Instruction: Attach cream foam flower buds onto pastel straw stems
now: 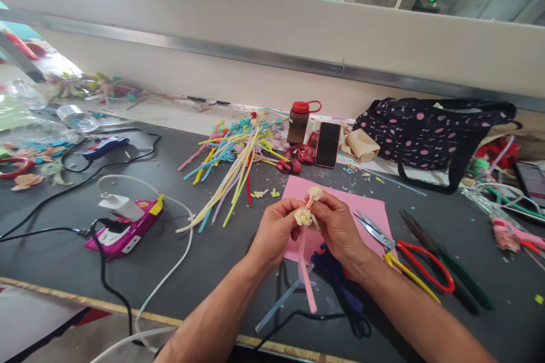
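My left hand [279, 228] is closed on a small cream-yellow craft flower [303, 216], its fingers pinched near the bloom. A second pale yellow flower [315, 193] sticks up between my right hand's [338, 221] thumb and fingers, which are also closed. From below the left bloom hangs a pink fuzzy stem [307, 283]. Both hands are raised over a pink sheet [374, 210]. Beneath them lies a dark blue glue gun [336, 278], partly hidden by the right wrist. A pale blue strip [276, 307] lies near the table edge.
Red-handled scissors [409, 252] and dark green-handled pliers [453, 269] lie at right. Several pipe cleaners [232, 181] fan out behind. A bottle [298, 123], phone [327, 145] and patterned bag [426, 142] stand at the back. A purple power strip [131, 232] with cords sits left.
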{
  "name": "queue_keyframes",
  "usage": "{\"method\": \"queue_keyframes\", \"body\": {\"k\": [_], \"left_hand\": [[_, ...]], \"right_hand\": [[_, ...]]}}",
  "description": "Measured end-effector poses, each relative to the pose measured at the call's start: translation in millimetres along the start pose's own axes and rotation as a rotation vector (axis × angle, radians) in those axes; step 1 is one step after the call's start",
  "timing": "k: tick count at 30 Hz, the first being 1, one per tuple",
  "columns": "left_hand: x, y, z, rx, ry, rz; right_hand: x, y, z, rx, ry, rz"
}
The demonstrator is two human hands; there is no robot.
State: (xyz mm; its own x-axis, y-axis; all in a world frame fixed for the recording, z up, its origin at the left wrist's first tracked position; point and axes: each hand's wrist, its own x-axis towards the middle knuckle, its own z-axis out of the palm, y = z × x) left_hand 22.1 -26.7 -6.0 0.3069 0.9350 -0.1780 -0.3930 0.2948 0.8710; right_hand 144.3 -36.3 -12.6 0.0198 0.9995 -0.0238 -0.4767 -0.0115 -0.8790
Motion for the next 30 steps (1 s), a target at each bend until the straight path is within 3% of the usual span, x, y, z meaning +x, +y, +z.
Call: {"method": "queue_keyframes", "body": {"k": [5, 8, 15, 18, 22, 30], "left_hand": [[2.2, 2.5, -8.3, -0.188, -0.095, -0.151], [3.7, 3.6, -10.6, -0.258, -0.105, -0.192], [5.3, 5.9, -12.9, -0.212, -0.062, -0.14], [4.0, 5.7, -12.4, -0.179, -0.073, -0.12], [0.9, 6.2, -8.8, -0.14, -0.1, -0.149], [-1.2, 9.8, -5.3, 0.02, -0.014, -0.06]], "right_hand": [[5.3, -14.4, -7.3, -0.062, -0.164, 0.123], [9.2, -24.6, -12.4, -0.151, -0.227, 0.084], [2.2, -37.5, -8.4, -0.357, -0.221, -0.016], [-0.4, -37.1, -5.2, -0.313, -0.194, -0.012], [2.1, -29.6, -5.0, -0.231, -0.138, 0.097], [3.6, -26.7, -3.8, -0.119, -0.142, 0.158]]}}
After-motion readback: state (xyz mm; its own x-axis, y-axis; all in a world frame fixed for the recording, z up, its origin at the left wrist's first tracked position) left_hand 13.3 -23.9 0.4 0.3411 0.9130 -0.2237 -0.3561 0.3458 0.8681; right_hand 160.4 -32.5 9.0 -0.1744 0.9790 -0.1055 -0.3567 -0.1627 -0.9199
